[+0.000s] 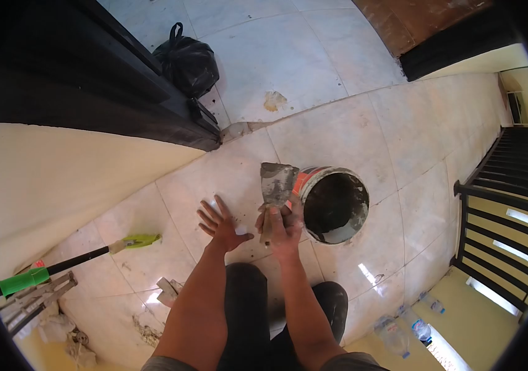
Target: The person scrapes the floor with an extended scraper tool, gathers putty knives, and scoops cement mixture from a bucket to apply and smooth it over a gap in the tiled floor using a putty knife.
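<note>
One grey-smeared scraper (278, 184), gripped in the right hand (286, 227), just left of the bucket (358, 216), as I watch remotely; farther left of it, the left hand (223, 231) is splayed open on or just above the tiled floor (350, 133), I cannot tell which

Cool, fairly bright light washes the floor (288, 52) at upper centre; small glare patches shine at lower left and lower right. Fisheye distortion bends the railing (504, 197) at right; corners fall black.
</note>
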`<state>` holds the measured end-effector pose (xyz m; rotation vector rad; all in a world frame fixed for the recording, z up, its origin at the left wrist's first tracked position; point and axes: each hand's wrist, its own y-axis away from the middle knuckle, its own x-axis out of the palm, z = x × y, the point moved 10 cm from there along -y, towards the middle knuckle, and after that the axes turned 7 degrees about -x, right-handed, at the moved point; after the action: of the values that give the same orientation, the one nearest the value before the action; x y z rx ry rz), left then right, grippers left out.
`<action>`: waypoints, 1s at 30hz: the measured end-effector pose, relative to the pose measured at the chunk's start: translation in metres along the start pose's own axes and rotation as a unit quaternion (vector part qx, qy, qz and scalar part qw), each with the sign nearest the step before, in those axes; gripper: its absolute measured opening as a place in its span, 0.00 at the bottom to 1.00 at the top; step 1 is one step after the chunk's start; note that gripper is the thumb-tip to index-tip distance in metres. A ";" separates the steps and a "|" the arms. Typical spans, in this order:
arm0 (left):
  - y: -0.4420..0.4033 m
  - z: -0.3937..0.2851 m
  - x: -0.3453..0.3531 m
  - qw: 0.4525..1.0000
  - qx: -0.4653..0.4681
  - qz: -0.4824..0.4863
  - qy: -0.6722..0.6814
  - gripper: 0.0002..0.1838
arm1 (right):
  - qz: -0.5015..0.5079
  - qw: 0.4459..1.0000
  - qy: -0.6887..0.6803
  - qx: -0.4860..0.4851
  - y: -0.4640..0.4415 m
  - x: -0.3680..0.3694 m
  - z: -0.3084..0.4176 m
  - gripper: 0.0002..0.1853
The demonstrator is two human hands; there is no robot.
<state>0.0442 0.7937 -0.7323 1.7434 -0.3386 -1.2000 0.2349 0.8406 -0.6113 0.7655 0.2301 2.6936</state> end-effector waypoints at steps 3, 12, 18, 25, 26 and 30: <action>-0.001 0.001 0.002 1.000 -0.003 0.000 -0.004 0.95 | 0.009 0.997 0.069 -0.045 -0.002 -0.022 0.016 0.20; 0.001 -0.002 0.000 1.000 0.004 0.015 0.001 0.93 | -0.003 0.993 0.107 -0.044 -0.064 -0.043 0.001 0.19; -0.008 0.003 0.008 0.999 -0.015 0.029 -0.010 0.94 | 0.040 0.992 0.120 -0.015 -0.129 -0.007 -0.072 0.19; -0.004 0.000 0.004 0.999 -0.013 0.041 -0.004 0.93 | 0.060 0.976 0.205 -0.048 -0.145 -0.004 -0.085 0.20; -0.004 0.000 0.004 0.999 -0.012 0.043 -0.004 0.92 | 0.061 0.976 0.204 -0.047 -0.146 -0.005 -0.087 0.20; -0.005 0.002 0.006 0.999 -0.001 0.044 0.010 0.92 | 0.088 0.949 0.277 -0.122 -0.148 -0.008 -0.083 0.20</action>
<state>0.0438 0.7911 -0.7397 1.7204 -0.3990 -1.1194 0.2368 0.9703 -0.7213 -0.0601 -0.0486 2.9721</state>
